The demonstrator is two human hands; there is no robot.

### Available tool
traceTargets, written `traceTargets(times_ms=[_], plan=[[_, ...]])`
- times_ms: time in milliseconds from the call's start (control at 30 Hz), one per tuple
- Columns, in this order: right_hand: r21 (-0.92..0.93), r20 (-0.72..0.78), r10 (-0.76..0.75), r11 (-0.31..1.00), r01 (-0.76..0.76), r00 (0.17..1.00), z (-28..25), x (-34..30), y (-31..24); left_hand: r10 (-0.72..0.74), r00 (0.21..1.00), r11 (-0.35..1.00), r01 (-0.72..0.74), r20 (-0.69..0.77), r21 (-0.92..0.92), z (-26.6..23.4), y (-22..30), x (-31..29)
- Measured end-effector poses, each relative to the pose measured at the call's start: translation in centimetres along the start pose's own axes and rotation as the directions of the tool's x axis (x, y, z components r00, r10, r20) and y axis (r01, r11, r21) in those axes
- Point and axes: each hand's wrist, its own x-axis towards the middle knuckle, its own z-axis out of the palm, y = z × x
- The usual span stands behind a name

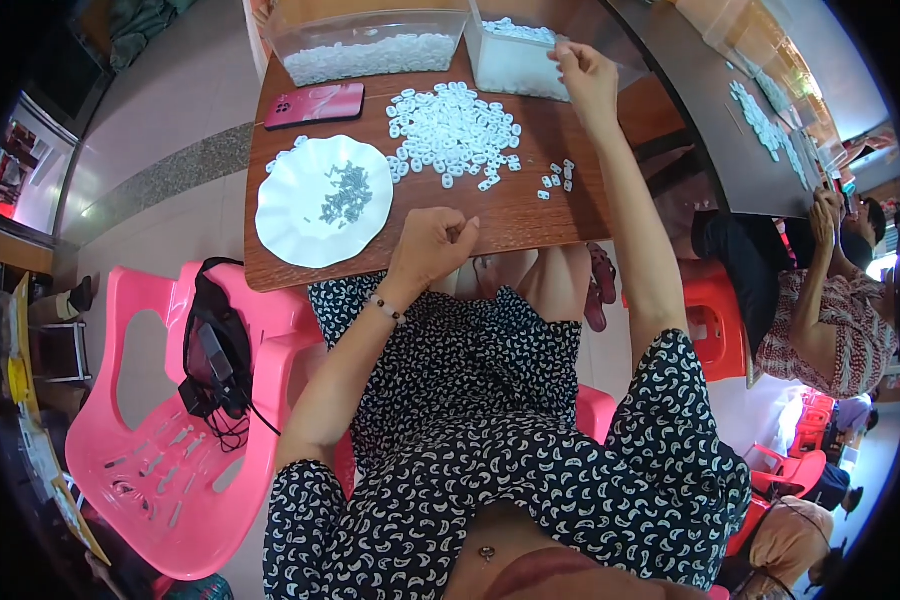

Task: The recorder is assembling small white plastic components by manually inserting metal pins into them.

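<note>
My left hand (434, 243) is curled closed at the near edge of the brown wooden table (538, 228), thumb side up. Whatever its fingers may hold is hidden. My right hand (586, 84) reaches to the far right corner of a white plastic bin (518, 76), fingertips pinched together over its rim; anything between them is too small to make out. Between the hands and the bins spreads a pile of small white plastic pieces with holes (452, 128). Left of my left hand, a scalloped white plate (282, 222) holds small grey metal parts, perhaps screws (348, 195).
A clear bin (282, 52) of white pieces stands at the far left, with a pink phone (315, 105) before it. Several loose pieces (557, 180) lie at right. A pink chair (120, 420) bears a black bag (215, 350). Another person (825, 320) works at a dark table (715, 130).
</note>
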Motion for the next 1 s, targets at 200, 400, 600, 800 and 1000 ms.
traceTargets(times_ms=[200, 400, 600, 800, 1000], plan=[[-0.008, 0.130, -0.061, 0.998, 0.062, 0.990, 0.9, -8.9, -1.3, -0.008, 1.000, 1.000, 0.008, 0.013, -0.013, 0.4, -0.1, 0.1], [-0.183, 0.410, -0.074, 0.970, 0.162, 0.909, 0.5, -13.1, -3.5, 0.004, 1.000, 1.000, -0.004, 0.014, 0.018, 0.4, -0.8, -0.1], [-0.184, 0.522, -0.184, 0.929, 0.321, 0.833, 0.3, -14.6, -3.6, -0.007, 0.999, 0.999, 0.006, 0.032, 0.033, 0.5, -0.5, 0.0], [-0.285, 0.565, -0.128, 0.897, 0.339, 0.815, 1.2, -15.3, -3.6, 0.000, 1.000, 1.000, -0.001, 0.026, 0.030, 0.3, -0.3, -0.1], [-0.279, 0.549, -0.134, 0.901, 0.332, 0.825, 1.3, -15.0, -3.7, 0.053, 0.998, 0.998, -0.053, 0.017, 0.027, 0.6, -0.5, 0.1]])
